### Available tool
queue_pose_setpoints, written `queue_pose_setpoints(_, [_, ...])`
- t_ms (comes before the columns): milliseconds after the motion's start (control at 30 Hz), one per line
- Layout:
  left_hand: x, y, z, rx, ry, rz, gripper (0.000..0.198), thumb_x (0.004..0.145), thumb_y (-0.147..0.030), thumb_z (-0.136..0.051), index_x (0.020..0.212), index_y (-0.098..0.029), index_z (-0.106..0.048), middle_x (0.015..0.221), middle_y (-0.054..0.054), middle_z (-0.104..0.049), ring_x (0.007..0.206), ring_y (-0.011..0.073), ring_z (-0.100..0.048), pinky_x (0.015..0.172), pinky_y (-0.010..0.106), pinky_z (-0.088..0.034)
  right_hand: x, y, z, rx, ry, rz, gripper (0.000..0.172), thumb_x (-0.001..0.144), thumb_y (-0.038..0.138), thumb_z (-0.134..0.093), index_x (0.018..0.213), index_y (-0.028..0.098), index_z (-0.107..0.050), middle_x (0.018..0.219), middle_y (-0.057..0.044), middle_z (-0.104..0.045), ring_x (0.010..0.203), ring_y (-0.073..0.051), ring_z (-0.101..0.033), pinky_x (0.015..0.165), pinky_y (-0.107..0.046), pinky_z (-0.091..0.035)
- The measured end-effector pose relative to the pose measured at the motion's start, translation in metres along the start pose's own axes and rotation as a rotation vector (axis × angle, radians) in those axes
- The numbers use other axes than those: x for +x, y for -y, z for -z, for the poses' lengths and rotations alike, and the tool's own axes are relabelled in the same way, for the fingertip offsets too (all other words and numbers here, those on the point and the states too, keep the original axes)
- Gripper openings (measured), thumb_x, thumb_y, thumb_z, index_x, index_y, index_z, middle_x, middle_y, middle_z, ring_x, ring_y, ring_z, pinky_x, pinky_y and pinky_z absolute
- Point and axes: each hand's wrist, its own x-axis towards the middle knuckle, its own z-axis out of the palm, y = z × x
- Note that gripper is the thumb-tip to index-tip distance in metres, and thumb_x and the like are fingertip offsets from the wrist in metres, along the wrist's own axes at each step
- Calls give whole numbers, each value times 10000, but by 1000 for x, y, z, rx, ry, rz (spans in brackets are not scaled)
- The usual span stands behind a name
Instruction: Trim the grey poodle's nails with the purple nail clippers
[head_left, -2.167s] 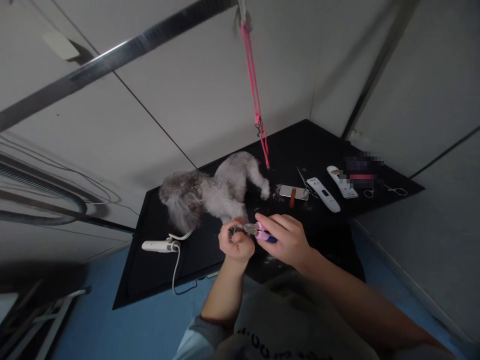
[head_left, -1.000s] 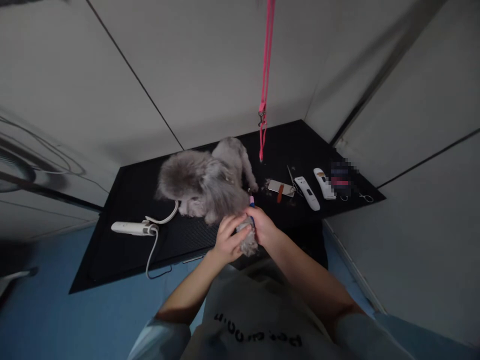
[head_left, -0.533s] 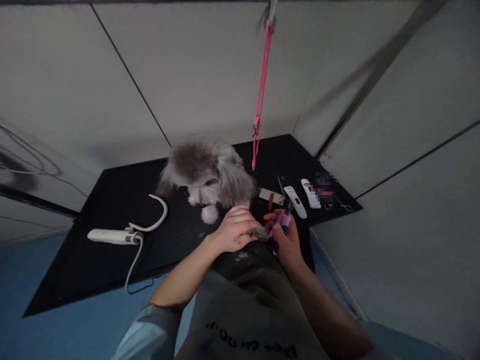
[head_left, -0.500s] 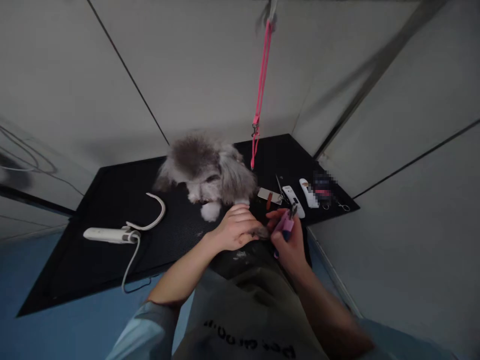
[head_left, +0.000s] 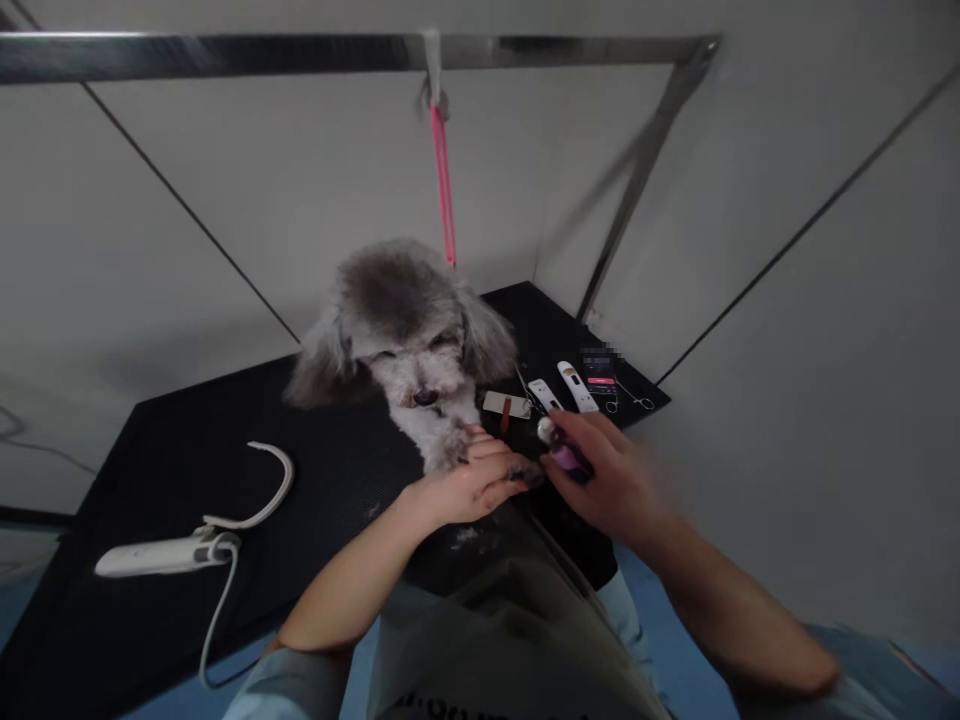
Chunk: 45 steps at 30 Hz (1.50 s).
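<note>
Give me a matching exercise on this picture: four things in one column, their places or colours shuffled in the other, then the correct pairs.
Column one
1. Nail clippers
2. Leash
3. Dog
4. The person's left hand

Column two
A. Grey and furry
B. Touching a paw
C. Held in the right hand
D. Pink, hanging from the metal bar

Pairs
1-C, 2-D, 3-A, 4-B
</note>
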Motion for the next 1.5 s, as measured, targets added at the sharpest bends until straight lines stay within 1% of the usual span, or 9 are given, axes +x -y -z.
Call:
queue_pose_setpoints(133, [12, -6, -4, 1, -119, 3, 162, 936, -252, -508, 967, -152, -632, 765, 35, -685, 702, 140, -610, 768, 315, -448, -17, 6, 18, -261, -13, 107, 337, 838, 225, -578, 1170, 174, -559, 842, -47, -653, 708, -183, -616, 613, -297, -485])
queue_pose_setpoints(267, [24, -13, -3, -19, -85, 23, 161, 934, -197, -486, 1022, -157, -615, 847, 47, -700, 759, 143, -621, 794, 324, -444, -22, 9, 23, -388, -84, 161, 338, 845, 254, -593, 1172, 169, -585, 852, -56, -665, 721, -195, -604, 642, -324, -461])
queue_pose_setpoints(500, [35, -14, -3, 58, -165, -38, 153, 923, -182, -490, 1015, -151, -609, 808, 43, -685, 721, 140, -613, 770, 329, -445, -20, 10, 29, -446, -86, 130, 374, 864, 277, -575, 1224, 176, -592, 869, -55, -665, 725, -193, -582, 648, -332, -430])
queue_pose_setpoints(767, [35, -14, -3, 107, -147, -49, 165, 919, -181, -486, 1030, -159, -606, 838, 42, -695, 737, 150, -615, 805, 350, -438, -20, 6, 28, -425, -109, 126, 342, 882, 252, -556, 1213, 182, -603, 805, -24, -665, 649, -153, -563, 608, -296, -410])
queue_pose_setpoints(1000, [25, -7, -3, 145, -119, -24, 216, 924, -215, -474, 1093, -179, -603, 882, 47, -693, 779, 162, -618, 800, 349, -449, -18, 7, 22, -410, -126, 136, 346, 866, 242, -573, 1205, 179, -612, 811, -23, -671, 662, -158, -583, 598, -302, -426])
queue_pose_setpoints(1167, [21, -6, 2, 167, -89, 11, 203, 920, -228, -480, 1061, -178, -617, 872, 47, -690, 771, 165, -614, 794, 357, -456, -12, 11, 19, -416, -147, 132, 327, 850, 214, -579, 1172, 185, -633, 795, -34, -678, 668, -167, -596, 597, -305, -440])
queue_pose_setpoints(1300, [23, -10, 8, 170, -79, 9, 181, 922, -215, -479, 1026, -178, -622, 841, 36, -680, 737, 152, -598, 751, 337, -456, -7, 9, 18, -322, -162, 139, 336, 858, 178, -567, 1191, 195, -601, 746, -4, -677, 613, -134, -604, 564, -261, -456])
queue_pose_setpoints(1367, [24, -10, 9, 174, -112, -10, 158, 914, -209, -503, 1019, -175, -617, 832, 31, -676, 721, 148, -590, 731, 332, -454, -6, 6, 16, -219, -172, 118, 367, 846, 171, -576, 1211, 204, -564, 807, -10, -691, 656, -136, -632, 598, -250, -488])
queue_pose_setpoints(1500, [22, -8, 9, 165, -153, -46, 183, 926, -230, -506, 1076, -166, -588, 871, 38, -681, 752, 151, -604, 747, 335, -467, -4, 2, 3, 191, -192, 2, 408, 799, 252, -642, 1183, 218, -510, 963, -53, -678, 788, -172, -661, 700, -296, -544])
